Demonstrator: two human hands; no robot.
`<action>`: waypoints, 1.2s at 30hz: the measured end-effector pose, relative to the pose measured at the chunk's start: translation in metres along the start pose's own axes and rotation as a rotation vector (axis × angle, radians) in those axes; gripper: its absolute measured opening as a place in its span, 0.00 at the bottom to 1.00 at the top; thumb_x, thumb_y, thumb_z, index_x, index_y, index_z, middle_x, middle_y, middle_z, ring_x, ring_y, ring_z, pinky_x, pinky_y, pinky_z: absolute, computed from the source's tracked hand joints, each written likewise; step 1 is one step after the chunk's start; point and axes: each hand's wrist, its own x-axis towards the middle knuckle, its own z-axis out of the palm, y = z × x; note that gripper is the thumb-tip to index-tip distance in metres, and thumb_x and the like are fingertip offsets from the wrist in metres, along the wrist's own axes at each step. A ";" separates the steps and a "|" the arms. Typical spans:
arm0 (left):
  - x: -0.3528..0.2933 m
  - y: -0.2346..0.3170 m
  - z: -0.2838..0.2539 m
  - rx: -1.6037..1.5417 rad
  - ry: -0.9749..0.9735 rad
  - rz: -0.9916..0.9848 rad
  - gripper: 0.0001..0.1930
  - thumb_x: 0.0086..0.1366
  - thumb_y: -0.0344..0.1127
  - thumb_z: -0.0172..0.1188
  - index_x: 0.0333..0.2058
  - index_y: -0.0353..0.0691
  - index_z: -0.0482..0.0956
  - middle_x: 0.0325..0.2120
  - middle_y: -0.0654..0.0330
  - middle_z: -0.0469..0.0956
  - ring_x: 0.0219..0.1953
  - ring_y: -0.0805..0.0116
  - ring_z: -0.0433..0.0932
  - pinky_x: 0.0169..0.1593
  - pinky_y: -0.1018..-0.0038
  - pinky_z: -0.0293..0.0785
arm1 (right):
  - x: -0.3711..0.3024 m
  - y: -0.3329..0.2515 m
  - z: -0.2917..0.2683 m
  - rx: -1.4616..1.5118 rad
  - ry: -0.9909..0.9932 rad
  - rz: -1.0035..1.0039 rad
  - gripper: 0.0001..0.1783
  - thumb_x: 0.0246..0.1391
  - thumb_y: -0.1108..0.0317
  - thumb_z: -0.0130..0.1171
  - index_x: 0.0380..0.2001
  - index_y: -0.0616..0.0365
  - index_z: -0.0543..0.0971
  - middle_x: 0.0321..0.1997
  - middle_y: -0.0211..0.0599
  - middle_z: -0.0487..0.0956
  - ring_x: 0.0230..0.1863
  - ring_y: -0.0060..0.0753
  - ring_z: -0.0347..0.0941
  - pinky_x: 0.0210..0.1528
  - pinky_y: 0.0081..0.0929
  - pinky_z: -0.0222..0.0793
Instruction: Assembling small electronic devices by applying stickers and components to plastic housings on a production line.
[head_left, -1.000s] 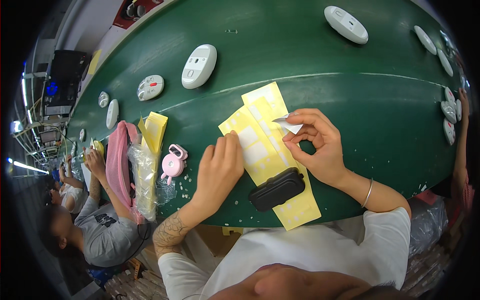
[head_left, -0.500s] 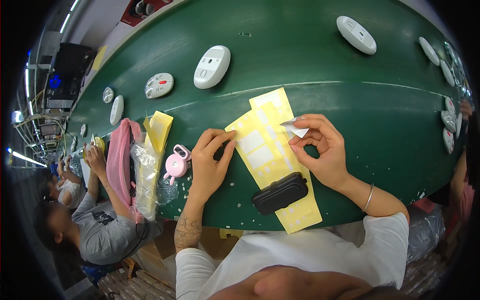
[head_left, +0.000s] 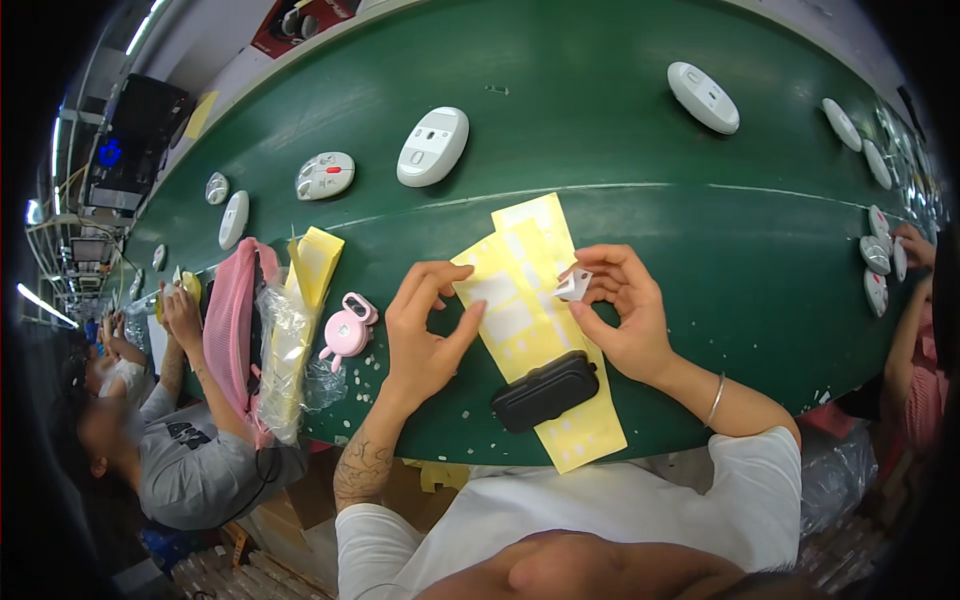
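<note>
Yellow label sheets (head_left: 530, 240) with white stickers on them lie overlapped on the green table in front of me. My right hand (head_left: 630, 322), over their right edge, pinches a small white sticker (head_left: 573, 285) between thumb and fingers; the sticker looks bent. At the left edge of the sheets is my left hand (head_left: 420, 330), its thumb and index finger apart and holding nothing. Those fingertips reach the sheet's edge, but whether they press on it I cannot tell. Across the lower part of the sheets rests a black oblong case (head_left: 545, 391).
White computer mice (head_left: 433, 147) lie across the green table (head_left: 580, 130), several clustered at the right. To my left are a pink round gadget (head_left: 346, 333), a plastic-wrapped yellow bundle (head_left: 290, 350) and a pink mesh pouch (head_left: 230, 330). People sit on both sides.
My right hand has shifted slightly left and down with the white sticker, which has turned. My left thumb and index finger have spread further. The whole view has shifted a little.
</note>
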 end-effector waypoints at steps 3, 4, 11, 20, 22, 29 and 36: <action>0.003 0.020 0.014 -0.080 -0.077 0.142 0.10 0.50 0.24 0.65 0.33 0.34 0.78 0.33 0.59 0.76 0.33 0.69 0.73 0.33 0.75 0.69 | -0.002 -0.001 0.001 -0.068 -0.025 0.046 0.20 0.48 0.81 0.58 0.47 0.61 0.71 0.41 0.36 0.77 0.40 0.24 0.74 0.38 0.20 0.70; 0.002 0.021 0.018 -0.086 -0.069 0.143 0.10 0.50 0.24 0.65 0.33 0.34 0.78 0.33 0.59 0.76 0.33 0.69 0.73 0.33 0.75 0.69 | -0.002 0.000 0.001 -0.076 -0.029 0.043 0.20 0.48 0.81 0.58 0.47 0.61 0.71 0.41 0.36 0.77 0.40 0.24 0.74 0.38 0.20 0.70; -0.007 0.016 0.025 -0.149 -0.087 0.187 0.05 0.51 0.23 0.64 0.28 0.33 0.77 0.29 0.57 0.77 0.29 0.69 0.73 0.33 0.76 0.69 | -0.007 -0.002 0.004 -0.317 -0.131 -0.159 0.24 0.47 0.76 0.62 0.49 0.58 0.71 0.40 0.34 0.78 0.38 0.29 0.75 0.37 0.21 0.70; -0.012 0.014 0.026 -0.456 -0.176 -0.051 0.02 0.56 0.22 0.60 0.28 0.30 0.77 0.28 0.58 0.77 0.29 0.75 0.72 0.35 0.80 0.67 | -0.004 0.003 -0.008 -0.087 -0.190 0.063 0.10 0.48 0.78 0.64 0.35 0.64 0.76 0.43 0.38 0.75 0.44 0.27 0.72 0.44 0.22 0.69; -0.013 0.011 0.026 -0.545 -0.163 -0.116 0.03 0.57 0.25 0.61 0.28 0.31 0.78 0.27 0.59 0.78 0.27 0.73 0.72 0.33 0.79 0.67 | -0.003 0.002 -0.008 -0.088 -0.197 -0.027 0.06 0.47 0.78 0.64 0.29 0.64 0.77 0.44 0.38 0.73 0.45 0.28 0.70 0.47 0.24 0.67; -0.009 0.011 0.021 -0.495 -0.199 -0.028 0.06 0.58 0.29 0.60 0.30 0.31 0.78 0.27 0.56 0.78 0.28 0.69 0.74 0.34 0.76 0.68 | -0.001 0.000 -0.011 0.013 -0.324 -0.048 0.04 0.47 0.78 0.63 0.26 0.63 0.77 0.45 0.39 0.71 0.48 0.30 0.69 0.51 0.29 0.65; 0.032 -0.002 -0.038 0.397 0.147 0.143 0.24 0.55 0.38 0.64 0.48 0.34 0.70 0.46 0.48 0.72 0.47 0.51 0.73 0.48 0.61 0.70 | 0.003 -0.004 -0.011 0.117 -0.249 0.076 0.03 0.49 0.77 0.58 0.26 0.62 0.74 0.44 0.39 0.70 0.47 0.31 0.69 0.50 0.28 0.66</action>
